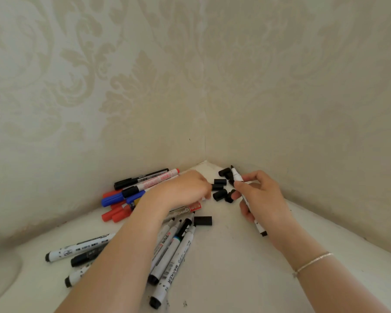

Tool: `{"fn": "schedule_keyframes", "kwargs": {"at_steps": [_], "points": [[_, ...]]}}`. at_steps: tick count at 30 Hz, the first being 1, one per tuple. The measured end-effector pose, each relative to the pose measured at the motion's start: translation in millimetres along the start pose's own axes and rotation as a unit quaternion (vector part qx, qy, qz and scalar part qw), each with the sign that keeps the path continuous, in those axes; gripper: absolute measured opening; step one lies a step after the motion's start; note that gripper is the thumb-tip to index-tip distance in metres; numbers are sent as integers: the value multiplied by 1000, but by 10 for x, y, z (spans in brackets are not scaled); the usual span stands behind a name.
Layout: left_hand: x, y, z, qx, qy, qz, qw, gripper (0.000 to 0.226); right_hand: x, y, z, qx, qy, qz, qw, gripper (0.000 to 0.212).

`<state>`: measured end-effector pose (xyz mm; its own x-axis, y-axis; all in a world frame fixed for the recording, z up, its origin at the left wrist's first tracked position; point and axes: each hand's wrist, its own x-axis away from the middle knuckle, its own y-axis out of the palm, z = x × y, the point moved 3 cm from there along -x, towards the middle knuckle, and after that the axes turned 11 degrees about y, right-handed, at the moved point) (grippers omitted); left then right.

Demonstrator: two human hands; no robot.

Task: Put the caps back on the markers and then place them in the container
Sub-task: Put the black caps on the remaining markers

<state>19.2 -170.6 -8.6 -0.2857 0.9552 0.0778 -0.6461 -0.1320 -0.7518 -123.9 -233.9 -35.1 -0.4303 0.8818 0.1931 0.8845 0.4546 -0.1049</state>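
Two bare forearms enter from the near edge, with no sleeves showing on either arm. The left hand (185,188) wears no ring, watch or band that can be seen. The right hand (261,195) is also unadorned, but a thin silvery chain bracelet (312,263) circles the right wrist, fine-linked and glinting, lying slantwise across the arm. The fingers (246,177) have short, unpainted nails where these show.
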Motion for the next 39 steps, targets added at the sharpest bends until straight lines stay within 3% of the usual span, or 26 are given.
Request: {"fn": "schedule_keyframes", "kwargs": {"at_steps": [4, 9, 13, 16, 21, 28, 33, 36, 39], "points": [[62, 80, 32, -135, -7, -131, 982, 22, -31, 7, 9, -3, -2, 1, 1000, 4], [27, 114, 28, -196, 24, -136, 971, 23, -31, 28, 8, -9, -4, -11, 1000, 3], [11, 20, 40, -106, 79, -33, 991, 12, -4, 13, -19, -10, -21, -23, 999, 3], [17, -128, 17, -1, 107, 52, 993, 11, 27, 16, -59, -20, -47, -49, 998, 14], [62, -252, -37, 60, 140, 104, 983, 13, 62, 40, -86, 23, -87, -75, 993, 18], [20, -241, -17, 23, 167, 108, 980, 21, 34, 51, -43, 69, -91, -66, 991, 18], [67, -198, 70, 38, 199, 50, 978, 25, 50, 74, -34, 110, -103, -67, 986, 15], [75, -187, 80, 92, 198, 52, 974, 24, 41, 60, -32, 80, -95, -60, 990, 12], [55, -190, 67, 219, 174, 83, 956, 19, 49, 72, -43, 55, -102, -44, 992, 11]]}}
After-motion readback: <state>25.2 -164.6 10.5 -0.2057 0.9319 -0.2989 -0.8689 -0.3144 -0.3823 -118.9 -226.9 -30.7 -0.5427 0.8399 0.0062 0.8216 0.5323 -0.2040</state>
